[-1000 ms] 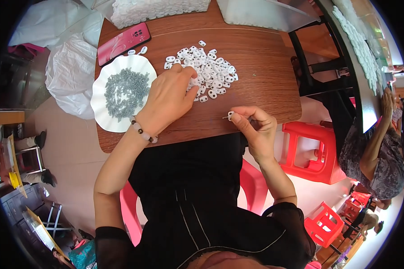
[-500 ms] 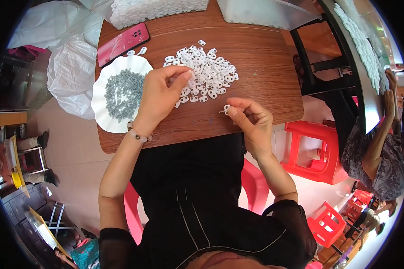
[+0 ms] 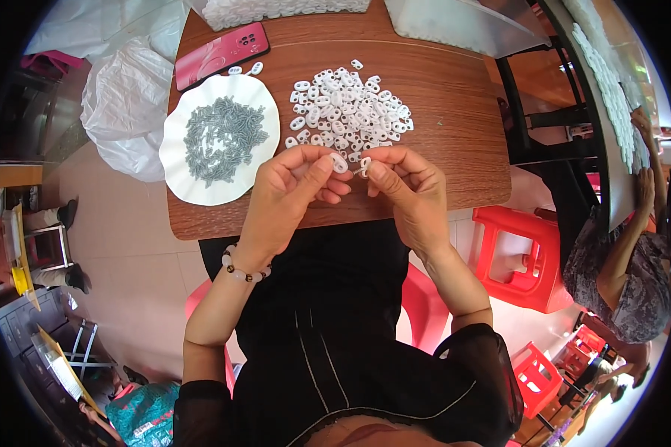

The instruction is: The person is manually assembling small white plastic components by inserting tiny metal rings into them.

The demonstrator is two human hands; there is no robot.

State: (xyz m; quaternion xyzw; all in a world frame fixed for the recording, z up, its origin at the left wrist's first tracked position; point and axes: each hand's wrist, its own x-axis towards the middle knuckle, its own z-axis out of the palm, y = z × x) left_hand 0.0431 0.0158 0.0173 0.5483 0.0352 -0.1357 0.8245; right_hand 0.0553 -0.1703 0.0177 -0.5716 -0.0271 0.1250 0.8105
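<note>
My left hand (image 3: 287,197) pinches a white oval plastic piece (image 3: 338,163) with holes between thumb and fingers. Close beside it, my right hand (image 3: 417,190) grips a smaller white plastic piece (image 3: 365,165), from which a thin metal screw pokes toward the left hand. Both hands hover over the near part of the table. Just beyond them lies a loose pile of white two-holed plastic pieces (image 3: 361,108). Left of the pile, a white wavy-rimmed plate (image 3: 173,149) carries a heap of small grey screws (image 3: 220,141).
A pink phone (image 3: 220,56) lies at the table's (image 3: 462,127) far left, with two white pieces by it. Clear bins (image 3: 462,26) stand along the back. A white plastic bag (image 3: 123,112) is at the left, a red stool (image 3: 518,257) at the right. Another person's hands (image 3: 643,179) work at the far right.
My left hand has come from the pile toward my right hand, bringing a white oval piece. My right hand has shifted slightly left, still holding its piece with the screw.
</note>
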